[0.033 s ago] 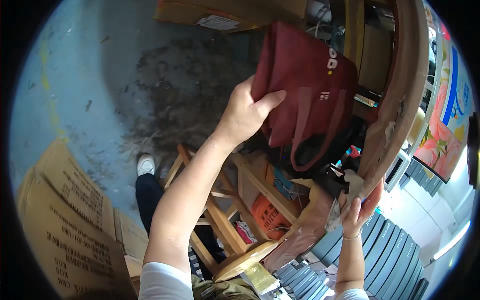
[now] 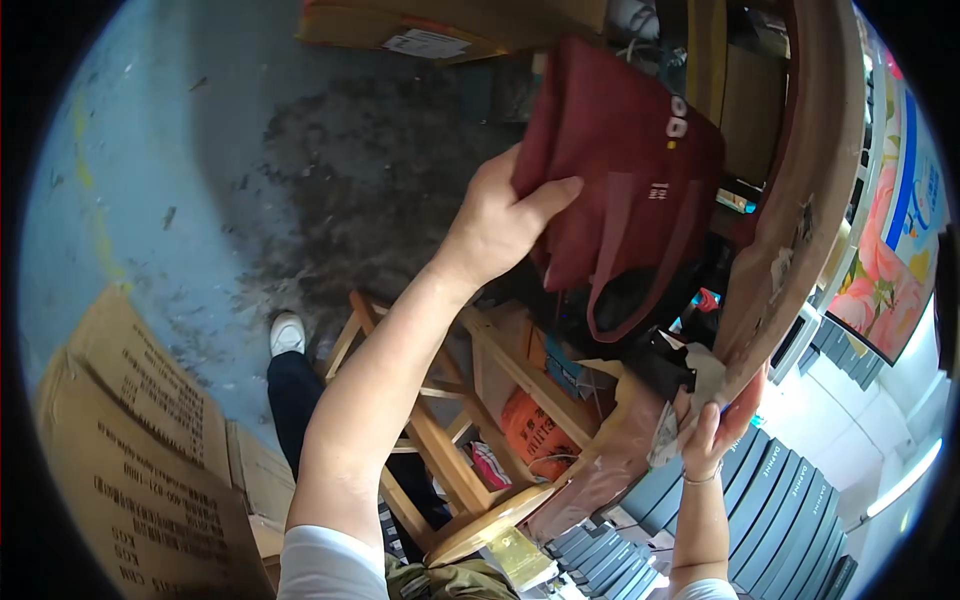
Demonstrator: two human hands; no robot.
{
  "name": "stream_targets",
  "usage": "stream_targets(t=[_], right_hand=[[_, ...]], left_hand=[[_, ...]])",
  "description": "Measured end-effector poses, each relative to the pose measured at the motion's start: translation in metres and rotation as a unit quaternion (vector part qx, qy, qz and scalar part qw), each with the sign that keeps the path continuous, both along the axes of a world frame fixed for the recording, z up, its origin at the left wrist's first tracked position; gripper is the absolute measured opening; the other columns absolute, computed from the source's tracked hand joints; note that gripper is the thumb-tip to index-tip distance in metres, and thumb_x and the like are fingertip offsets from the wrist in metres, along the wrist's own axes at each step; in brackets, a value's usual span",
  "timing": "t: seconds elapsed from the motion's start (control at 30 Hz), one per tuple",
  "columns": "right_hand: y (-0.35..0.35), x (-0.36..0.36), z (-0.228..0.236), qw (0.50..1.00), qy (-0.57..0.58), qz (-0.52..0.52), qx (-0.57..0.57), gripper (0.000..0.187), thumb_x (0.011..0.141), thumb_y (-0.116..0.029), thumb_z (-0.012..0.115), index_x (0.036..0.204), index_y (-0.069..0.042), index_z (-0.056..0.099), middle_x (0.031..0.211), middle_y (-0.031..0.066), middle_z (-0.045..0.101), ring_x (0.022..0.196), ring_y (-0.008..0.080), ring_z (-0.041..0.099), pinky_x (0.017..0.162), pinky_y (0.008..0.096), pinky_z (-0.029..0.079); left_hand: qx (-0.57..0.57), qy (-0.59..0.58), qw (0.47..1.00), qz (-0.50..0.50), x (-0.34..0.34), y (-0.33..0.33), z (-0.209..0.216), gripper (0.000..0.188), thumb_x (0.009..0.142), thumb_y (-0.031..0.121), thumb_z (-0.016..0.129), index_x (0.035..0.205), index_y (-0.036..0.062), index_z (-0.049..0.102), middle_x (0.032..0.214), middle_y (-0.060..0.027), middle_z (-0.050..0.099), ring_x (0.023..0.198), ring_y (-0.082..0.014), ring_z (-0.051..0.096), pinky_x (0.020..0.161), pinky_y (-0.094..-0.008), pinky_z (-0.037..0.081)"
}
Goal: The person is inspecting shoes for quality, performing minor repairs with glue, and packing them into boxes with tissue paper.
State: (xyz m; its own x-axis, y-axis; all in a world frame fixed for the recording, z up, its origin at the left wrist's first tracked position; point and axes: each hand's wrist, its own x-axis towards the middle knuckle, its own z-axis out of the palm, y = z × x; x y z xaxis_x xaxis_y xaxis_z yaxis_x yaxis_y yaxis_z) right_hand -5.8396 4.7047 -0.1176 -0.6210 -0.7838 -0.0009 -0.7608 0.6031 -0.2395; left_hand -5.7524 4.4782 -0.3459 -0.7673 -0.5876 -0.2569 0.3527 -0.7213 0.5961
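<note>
At left hand (image 2: pixel 490 222), gripped maroon bag (image 2: pixel 635 150) shifted slightly rightward, still held; right hand (image 2: pixel 712 440) at table edge (image 2: pixel 826 180), grasp unclear.

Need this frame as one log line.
left hand: holding maroon bag | right hand: at brown table edge, grip unclear | nearby: wooden stool

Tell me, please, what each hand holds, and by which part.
Left hand: dark red bag, by its side edge, not the straps. Right hand: at the brown table edge; hold unclear.
</note>
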Motion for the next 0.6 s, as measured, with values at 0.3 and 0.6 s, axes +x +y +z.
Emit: stream_targets(t=[0.3, 0.6], right_hand=[[0.017, -0.009, 0.006, 1.000, -0.006, 0.016, 0.022, 0.074, 0.083, -0.046, 0.052, 0.133, 0.004, 0.029, 0.139, 0.0305, 0.024, 0.131, 0.0415, 0.024, 0.105, 0.0504, 0.019], [0.020, -0.013, 0.010, 0.998, -0.017, 0.037, 0.040, 0.072, 0.081, -0.043, 0.055, 0.136, -0.005, 0.027, 0.142, 0.0257, 0.023, 0.130, 0.0462, 0.023, 0.105, 0.0562, 0.018]], left_hand=[[-0.044, 0.012, 0.999, -0.019, -0.122, -0.044, 0.015, 0.032, 0.081, 0.015, 0.060, 0.109, -0.0011, 0.057, 0.095, -0.0129, 0.066, 0.087, -0.0189, 0.062, 0.079, -0.0311, 0.047], [0.317, 0.111, 0.940, 0.058, -0.190, -0.097, 0.028, 0.017, 0.083, 0.006, 0.057, 0.099, 0.0018, 0.054, 0.097, -0.0087, 0.060, 0.087, -0.0207, 0.060, 0.081, -0.0372, 0.049]])
